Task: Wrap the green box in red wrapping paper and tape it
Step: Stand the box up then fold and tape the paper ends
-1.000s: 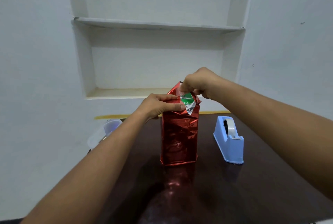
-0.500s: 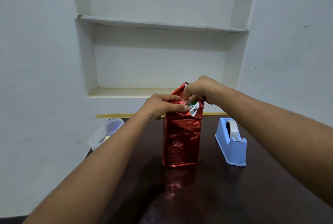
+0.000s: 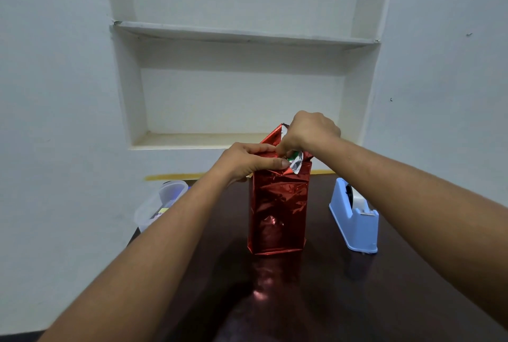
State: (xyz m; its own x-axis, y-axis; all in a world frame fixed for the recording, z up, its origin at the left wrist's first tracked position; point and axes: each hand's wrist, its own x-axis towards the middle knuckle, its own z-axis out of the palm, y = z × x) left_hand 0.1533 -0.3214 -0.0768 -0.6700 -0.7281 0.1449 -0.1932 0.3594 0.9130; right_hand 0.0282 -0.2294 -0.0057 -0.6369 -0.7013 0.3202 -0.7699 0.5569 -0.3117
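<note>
The green box stands upright on the dark table, covered in shiny red wrapping paper (image 3: 277, 209); only a sliver of green box (image 3: 292, 156) shows at its open top, beside the paper's silver inside. My left hand (image 3: 247, 161) grips the top left edge, fingers folded over the paper flap. My right hand (image 3: 308, 132) reaches over the top from the right and pinches a paper flap down at the top. A red flap still sticks up behind my hands.
A light blue tape dispenser (image 3: 354, 218) stands on the dark table (image 3: 330, 300) right of the box. A clear plastic container (image 3: 162, 202) sits at the table's far left edge. A white wall niche with shelves is behind.
My right hand has pushed the top flap lower, so less of the green box shows. My left hand stays on the top left edge.
</note>
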